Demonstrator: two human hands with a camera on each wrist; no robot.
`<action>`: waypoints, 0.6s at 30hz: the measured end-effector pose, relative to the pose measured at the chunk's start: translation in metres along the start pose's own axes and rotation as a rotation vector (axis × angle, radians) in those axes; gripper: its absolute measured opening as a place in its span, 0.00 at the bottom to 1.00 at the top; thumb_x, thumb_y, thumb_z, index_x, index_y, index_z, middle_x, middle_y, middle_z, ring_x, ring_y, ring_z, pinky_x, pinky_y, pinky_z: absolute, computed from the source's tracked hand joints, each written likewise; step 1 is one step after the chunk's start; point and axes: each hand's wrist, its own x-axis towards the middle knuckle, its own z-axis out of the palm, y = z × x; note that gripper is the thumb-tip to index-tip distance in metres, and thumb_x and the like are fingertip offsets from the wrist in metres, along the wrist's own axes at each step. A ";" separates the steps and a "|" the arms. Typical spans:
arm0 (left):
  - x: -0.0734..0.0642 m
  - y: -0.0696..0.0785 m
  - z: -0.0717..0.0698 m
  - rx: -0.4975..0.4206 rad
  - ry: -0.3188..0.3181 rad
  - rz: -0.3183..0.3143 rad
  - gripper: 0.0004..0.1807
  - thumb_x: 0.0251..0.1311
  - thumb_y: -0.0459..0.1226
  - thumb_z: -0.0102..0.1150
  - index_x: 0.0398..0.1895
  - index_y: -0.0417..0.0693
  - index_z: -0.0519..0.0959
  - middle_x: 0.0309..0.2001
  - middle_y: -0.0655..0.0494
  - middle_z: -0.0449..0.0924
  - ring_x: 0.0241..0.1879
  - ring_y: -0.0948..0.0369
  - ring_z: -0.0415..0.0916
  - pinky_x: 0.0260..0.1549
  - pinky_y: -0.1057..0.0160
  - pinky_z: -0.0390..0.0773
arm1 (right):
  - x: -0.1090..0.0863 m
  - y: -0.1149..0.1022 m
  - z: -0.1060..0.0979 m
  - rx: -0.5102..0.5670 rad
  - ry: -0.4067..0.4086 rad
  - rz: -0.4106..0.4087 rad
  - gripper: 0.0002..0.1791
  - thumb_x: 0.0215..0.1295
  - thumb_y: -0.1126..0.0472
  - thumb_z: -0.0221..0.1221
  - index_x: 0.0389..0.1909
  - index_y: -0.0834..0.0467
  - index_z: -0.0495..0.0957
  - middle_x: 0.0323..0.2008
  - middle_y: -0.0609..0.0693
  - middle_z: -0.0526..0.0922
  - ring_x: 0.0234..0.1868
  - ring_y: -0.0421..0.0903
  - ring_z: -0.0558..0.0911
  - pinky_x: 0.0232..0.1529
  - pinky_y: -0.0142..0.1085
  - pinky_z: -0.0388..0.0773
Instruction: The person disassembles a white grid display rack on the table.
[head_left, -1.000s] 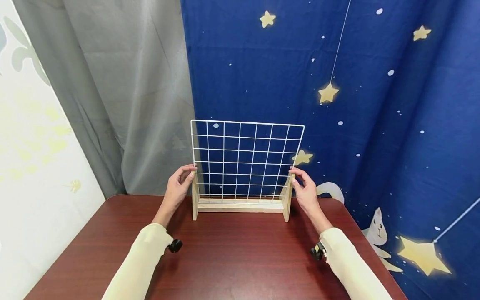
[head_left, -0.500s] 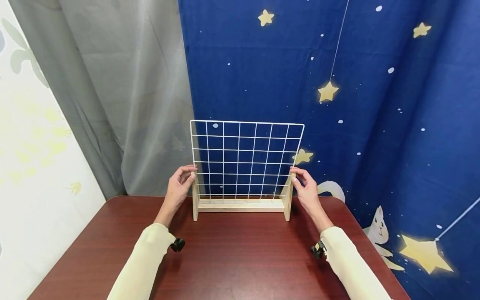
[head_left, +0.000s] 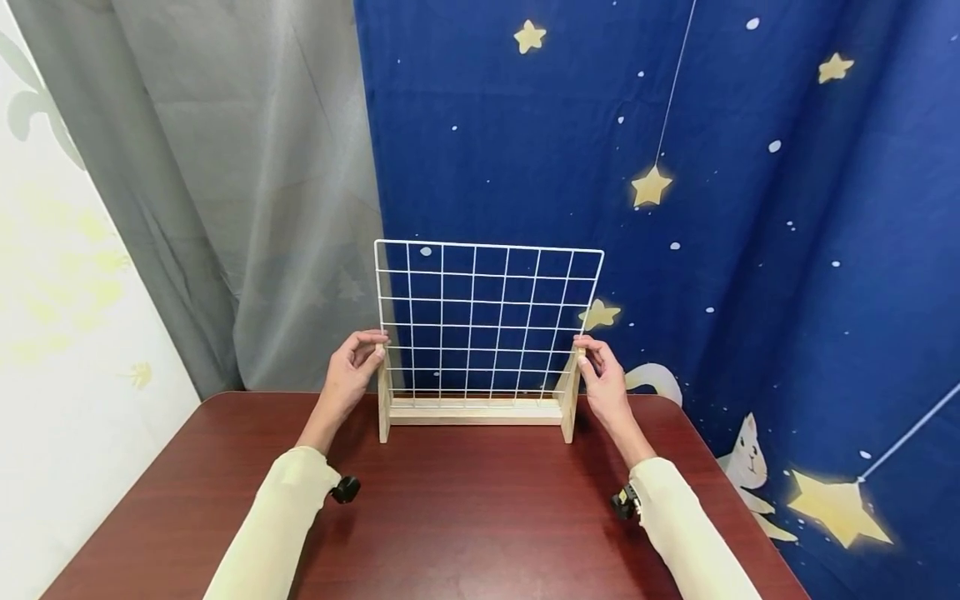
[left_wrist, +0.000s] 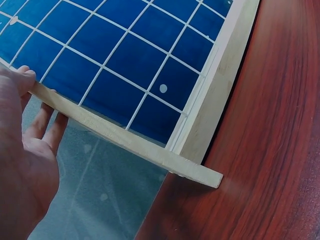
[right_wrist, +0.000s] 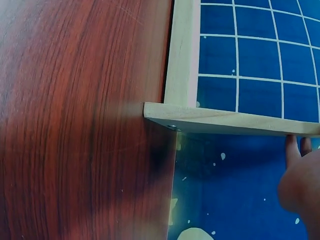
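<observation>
A white wire grid panel (head_left: pixel 471 301) stands upright in a pale wooden stand (head_left: pixel 476 413) near the table's far edge. My left hand (head_left: pixel 347 375) pinches the top of the stand's left upright, with the thumb in front and fingertips at the grid's side wire. On the other side, my right hand (head_left: pixel 604 385) pinches the top of the right upright in the same way. The left wrist view shows the left wooden upright (left_wrist: pixel 125 135) slanting down to its foot on the table. In the right wrist view the right upright (right_wrist: pixel 215 119) partly hides the right fingers.
The dark red wooden table (head_left: pixel 480 508) has rounded far corners. Behind it hang a grey curtain (head_left: pixel 292 192) and a blue curtain with stars (head_left: pixel 487 117). A pale patterned surface (head_left: pixel 60 333) is at the left. Each wrist wears a small black camera (head_left: pixel 346 489).
</observation>
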 end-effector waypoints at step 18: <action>-0.013 0.008 -0.010 -0.002 -0.038 0.025 0.15 0.73 0.27 0.60 0.56 0.24 0.75 0.62 0.47 0.80 0.59 0.68 0.84 0.58 0.75 0.81 | -0.006 0.003 0.006 0.049 0.026 0.005 0.16 0.78 0.74 0.54 0.62 0.73 0.75 0.68 0.71 0.77 0.75 0.51 0.75 0.69 0.20 0.71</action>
